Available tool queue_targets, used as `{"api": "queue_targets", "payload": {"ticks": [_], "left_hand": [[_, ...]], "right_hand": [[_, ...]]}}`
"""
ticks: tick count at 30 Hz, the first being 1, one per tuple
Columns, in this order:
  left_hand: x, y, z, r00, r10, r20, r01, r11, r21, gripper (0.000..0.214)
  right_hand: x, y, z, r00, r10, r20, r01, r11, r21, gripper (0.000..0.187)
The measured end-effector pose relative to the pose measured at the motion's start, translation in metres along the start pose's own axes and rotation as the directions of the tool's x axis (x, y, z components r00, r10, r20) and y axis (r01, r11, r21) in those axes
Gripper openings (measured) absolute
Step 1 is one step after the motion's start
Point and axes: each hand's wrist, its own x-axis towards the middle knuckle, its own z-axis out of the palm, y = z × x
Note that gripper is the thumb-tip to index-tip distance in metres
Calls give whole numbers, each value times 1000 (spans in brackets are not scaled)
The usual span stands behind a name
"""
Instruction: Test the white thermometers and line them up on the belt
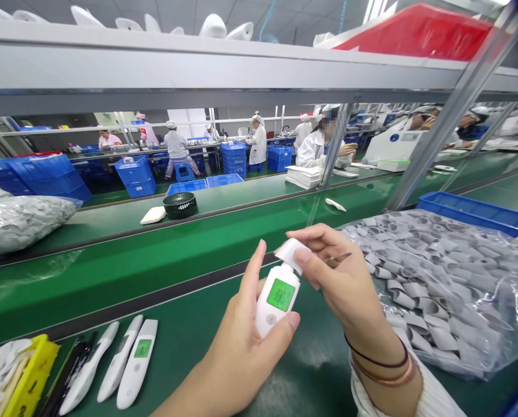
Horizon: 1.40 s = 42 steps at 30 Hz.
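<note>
A white thermometer with a lit green display is gripped in my left hand, thumb along its side. My right hand pinches a white cap at the thermometer's top end; whether the two touch, I cannot tell. Something thin and brownish shows between the right fingers, too unclear to name. To the lower left, a thermometer with a green screen lies on the bench beside two more turned on their sides. To the right, a clear plastic bag holds many light grey caps.
A yellow box and dark pens lie at the lower left. Beyond the green conveyor belt are a black round fan and a stuffed bag. A metal post and blue tray stand right. Co-workers sit beyond.
</note>
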Motion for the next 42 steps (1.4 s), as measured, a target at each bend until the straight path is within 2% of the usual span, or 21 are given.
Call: {"api": "queue_targets", "payload": {"ticks": [3, 7, 11, 15, 17, 20, 23, 25, 27, 31, 34, 38, 42], "left_hand": [[-1, 0, -1, 1000, -3, -7, 3, 1000, -6, 86], [0, 0, -1, 1000, -26, 17, 26, 1000, 1, 88], [2, 0, -3, 999, -25, 30, 24, 1000, 18, 87], [0, 2, -7, 998, -46, 32, 45, 998, 34, 90], [-2, 3, -12, 993, -50, 109, 53, 998, -19, 89], [-4, 3, -19, 963, 12, 270, 25, 991, -133, 78], [-4, 3, -20, 952, 31, 303, 13, 990, -142, 74], [-2, 3, -17, 957, 21, 289, 27, 987, -158, 74], [0, 2, -12, 974, -11, 228, 42, 990, -133, 69], [5, -1, -4, 998, -45, 44, 37, 985, 170, 48], [7, -2, 0, 999, -29, -35, 38, 954, 297, 34], [10, -1, 3, 996, -10, -89, 42, 928, 371, 22], [10, 3, 4, 995, -26, -95, 63, 911, 408, 20]], "right_hand": [[1, 1, -1, 998, 31, 59, -31, 999, -12, 24], [1, 2, 1, 1000, 12, -16, -12, 1000, 24, 27], [-2, 2, 7, 998, -5, 61, 7, 999, -34, 21], [-5, 2, 11, 999, -21, 38, 22, 999, -25, 21], [-5, 2, 10, 1000, -19, 15, 19, 1000, 3, 23], [-5, 0, 6, 999, -25, 34, 24, 999, 25, 22], [-4, -1, 3, 998, -41, 44, 39, 999, 31, 22], [-3, -1, 3, 999, -36, 32, 35, 999, 23, 23], [-2, 1, 4, 999, -37, 26, 36, 999, 2, 25], [-3, 4, 6, 998, -66, 14, 67, 995, -70, 27], [-4, 7, 6, 998, -59, 21, 61, 991, -120, 28], [-4, 9, 5, 998, -52, 37, 57, 991, -119, 26], [-2, 9, 6, 998, -54, 36, 58, 993, -106, 23]]}}
